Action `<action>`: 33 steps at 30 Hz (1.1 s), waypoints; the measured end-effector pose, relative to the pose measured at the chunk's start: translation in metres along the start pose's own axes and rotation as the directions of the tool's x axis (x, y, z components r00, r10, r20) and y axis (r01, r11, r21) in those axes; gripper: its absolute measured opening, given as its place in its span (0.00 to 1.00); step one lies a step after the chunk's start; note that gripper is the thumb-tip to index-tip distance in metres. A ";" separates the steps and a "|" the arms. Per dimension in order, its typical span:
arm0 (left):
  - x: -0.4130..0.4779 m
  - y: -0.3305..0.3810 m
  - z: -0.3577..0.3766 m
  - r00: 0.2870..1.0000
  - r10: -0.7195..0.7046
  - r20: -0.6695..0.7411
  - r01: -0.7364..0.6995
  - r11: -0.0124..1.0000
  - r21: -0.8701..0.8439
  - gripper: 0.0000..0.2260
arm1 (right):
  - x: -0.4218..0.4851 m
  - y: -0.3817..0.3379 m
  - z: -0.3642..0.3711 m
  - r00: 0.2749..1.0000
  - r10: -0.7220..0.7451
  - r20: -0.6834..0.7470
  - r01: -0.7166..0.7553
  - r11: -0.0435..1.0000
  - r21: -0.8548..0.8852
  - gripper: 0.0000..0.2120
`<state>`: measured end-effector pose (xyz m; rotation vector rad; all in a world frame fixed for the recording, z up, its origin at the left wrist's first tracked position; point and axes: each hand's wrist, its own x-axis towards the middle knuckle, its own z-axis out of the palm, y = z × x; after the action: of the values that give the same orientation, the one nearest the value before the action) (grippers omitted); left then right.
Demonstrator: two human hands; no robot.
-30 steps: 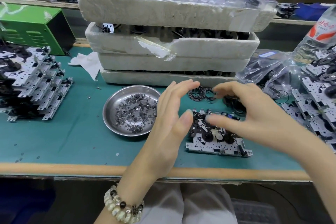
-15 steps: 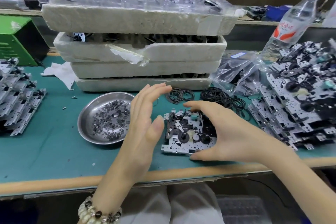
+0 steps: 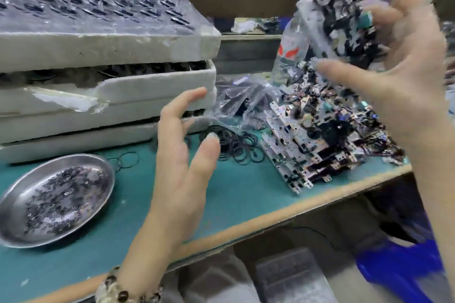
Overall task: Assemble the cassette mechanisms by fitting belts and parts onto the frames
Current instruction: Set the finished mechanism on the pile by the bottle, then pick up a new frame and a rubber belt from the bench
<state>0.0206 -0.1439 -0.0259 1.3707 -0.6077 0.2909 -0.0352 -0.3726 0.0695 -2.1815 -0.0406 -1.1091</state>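
My right hand (image 3: pixel 403 86) holds a cassette mechanism (image 3: pixel 337 19) up in the air at the upper right, thumb below it and fingers curled behind it; the frame is blurred. Beneath it lies a pile of finished mechanisms (image 3: pixel 325 135) on the green mat. My left hand (image 3: pixel 182 162) hovers over the mat with straight, spread fingers and holds nothing. Loose black rubber belts (image 3: pixel 236 147) lie in a heap just beyond its fingertips.
A steel dish (image 3: pixel 14 229) with several small black washers sits at the left. Stacked white foam trays (image 3: pixel 105 91) of parts fill the back left. Clear plastic bags (image 3: pixel 236 98) and a water bottle (image 3: pixel 290 56) stand behind the belts. The bench edge (image 3: pixel 246 221) runs below.
My right hand lifted the mechanism off the mat and carried it up and to the right, above the pile. The view swung right. My left hand stayed open.
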 end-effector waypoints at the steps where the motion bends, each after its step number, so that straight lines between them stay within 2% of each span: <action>1: -0.002 -0.004 0.011 0.999 -0.005 0.049 0.005 1.000 -0.001 0.21 | 0.005 0.009 -0.009 0.994 0.064 -0.083 -0.063 0.998 0.021 0.41; 4: -0.008 -0.011 0.040 0.976 -0.029 0.218 0.027 1.000 0.012 0.21 | 0.017 0.045 -0.033 0.907 0.323 -0.271 -0.301 0.946 0.119 0.43; 7: -0.010 -0.011 0.067 0.953 -0.016 0.303 -0.013 0.996 0.091 0.22 | 0.026 0.091 -0.053 0.771 0.534 -0.347 -0.521 0.842 0.137 0.48; 9: -0.006 -0.009 0.085 0.941 -0.004 0.338 -0.050 0.987 0.150 0.23 | 0.030 0.118 -0.062 0.707 0.597 -0.379 -0.623 0.780 0.067 0.51; 12: 0.002 -0.008 0.107 0.932 0.011 0.361 -0.095 0.972 0.216 0.25 | 0.036 0.150 -0.065 0.679 0.608 -0.411 -0.692 0.716 -0.085 0.54; 16: 0.007 -0.013 0.122 0.928 -0.014 0.371 -0.080 0.968 0.237 0.26 | 0.043 0.178 -0.064 0.655 0.658 -0.371 -0.753 0.606 -0.255 0.56; 20: 0.003 -0.023 0.127 0.920 -0.058 0.389 -0.057 0.959 0.278 0.26 | 0.043 0.193 -0.072 0.608 0.766 -0.209 -0.789 0.556 -0.260 0.56; 22: 0.001 -0.026 0.127 0.915 -0.068 0.398 -0.049 0.960 0.277 0.24 | 0.041 0.195 -0.077 0.616 0.771 -0.163 -0.783 0.575 -0.238 0.52; 25: 0.000 -0.027 0.126 0.912 -0.082 0.402 -0.031 0.963 0.266 0.23 | 0.040 0.189 -0.084 0.633 0.753 -0.179 -0.772 0.597 -0.220 0.44; 27: 0.000 -0.027 0.124 0.914 -0.085 0.397 -0.031 0.961 0.276 0.25 | 0.042 0.175 -0.087 0.710 0.657 -0.253 -0.704 0.668 -0.240 0.38; 30: 0.001 -0.024 0.116 0.927 -0.097 0.363 -0.016 0.955 0.296 0.27 | 0.045 0.129 -0.076 0.845 0.428 -0.321 -0.503 0.841 -0.201 0.27; 33: 0.000 -0.022 0.096 0.943 -0.122 0.310 0.024 0.952 0.304 0.26 | 0.034 0.063 -0.043 0.962 0.202 -0.186 -0.240 0.946 -0.216 0.18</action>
<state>0.0095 -0.2414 -0.0365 1.7481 -0.8075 0.0942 -0.0243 -0.4554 0.0761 -2.2261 0.4205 -1.2053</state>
